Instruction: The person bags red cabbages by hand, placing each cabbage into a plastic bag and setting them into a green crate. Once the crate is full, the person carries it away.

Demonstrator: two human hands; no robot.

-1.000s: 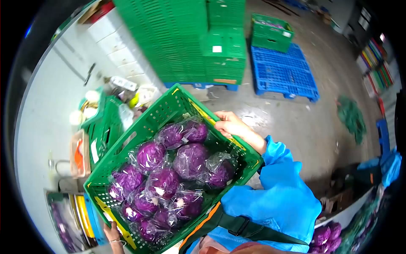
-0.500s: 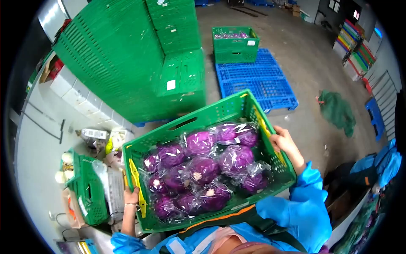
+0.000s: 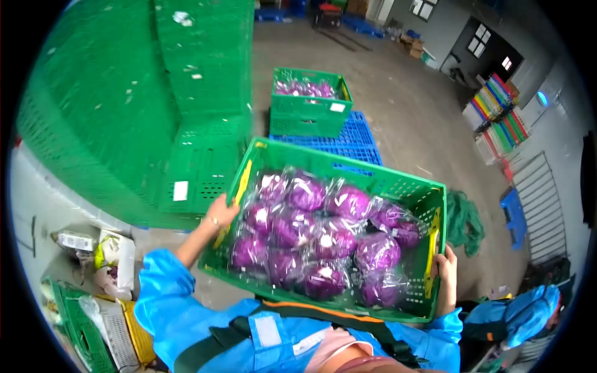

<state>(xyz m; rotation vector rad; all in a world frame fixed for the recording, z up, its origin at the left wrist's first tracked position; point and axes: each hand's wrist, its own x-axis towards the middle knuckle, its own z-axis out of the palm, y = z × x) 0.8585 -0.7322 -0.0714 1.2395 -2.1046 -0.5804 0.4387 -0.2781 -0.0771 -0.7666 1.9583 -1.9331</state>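
A green plastic crate [image 3: 348, 163] is held up in front of my body, tilted slightly toward me. Inside it lie several purple cabbages [image 3: 377, 252], each wrapped in clear plastic film. My left hand [image 3: 222, 211] grips the crate's left end by the yellow handle, fingers partly hidden behind the rim. On the opposite end, my right hand [image 3: 445, 268] is closed around the side beside the other yellow handle. Ahead, green crates [image 3: 308, 115] with wrapped purple cabbages on top rest on a blue pallet [image 3: 360, 133].
A tall stack of green crates [image 3: 205, 137] rises at the left. A green net heap [image 3: 465, 224] lies on the floor to the right. At lower right is another person in blue sleeves [image 3: 528, 314]. A metal railing [image 3: 540, 211] stands along the right wall.
The crate in my hands has swung around from a left-down tilt to a right-down tilt. My view has turned, and the crates on the pallet appear further left. Both hands keep their grip.
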